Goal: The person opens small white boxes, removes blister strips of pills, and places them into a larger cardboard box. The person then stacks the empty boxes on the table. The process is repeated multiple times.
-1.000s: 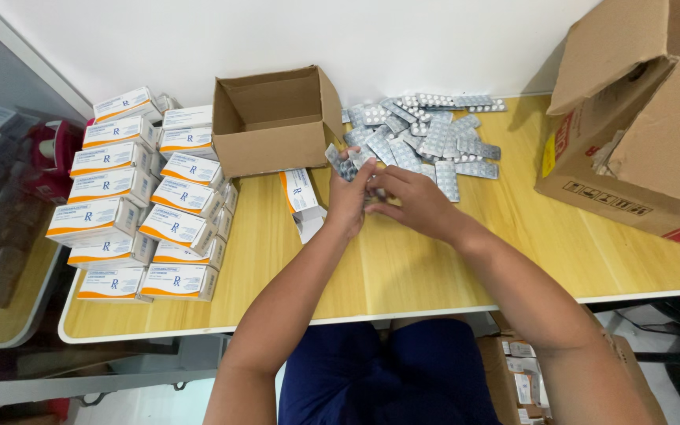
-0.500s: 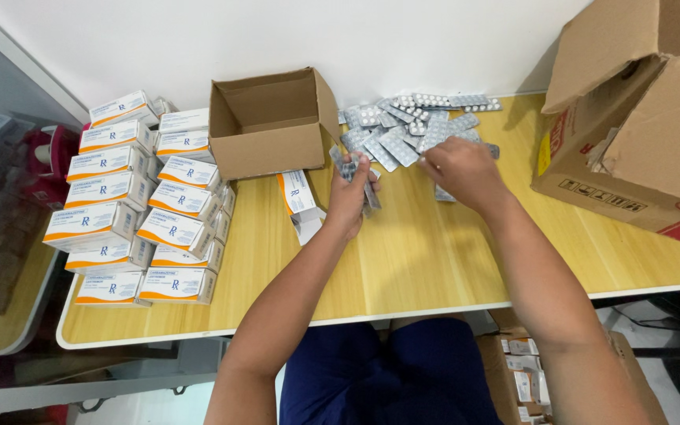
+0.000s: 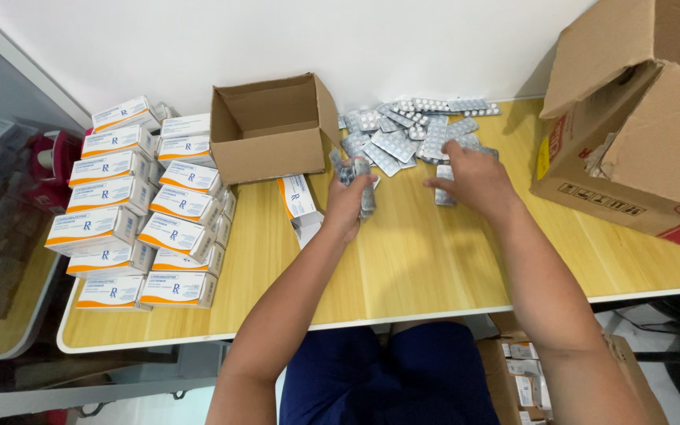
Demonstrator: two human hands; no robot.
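Overhead, the head camera looks down at a yellow table [image 3: 434, 260]. Left hand [image 3: 346, 206] grips a small stack of silver blister strips [image 3: 358, 178], held roughly upright beside an open small cardboard box [image 3: 271, 130]. Right hand [image 3: 475, 179], fingers spread and pressing flat, rests on the near edge of a loose pile of blister strips [image 3: 411, 134] (shiny foil, rectangular), which lies just beyond it, nearer this hand. Stacked white-and-orange cartons [image 3: 131, 212] sit far left.

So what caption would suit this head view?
Left hand holds blister strips; right hand reaches into the loose pile.
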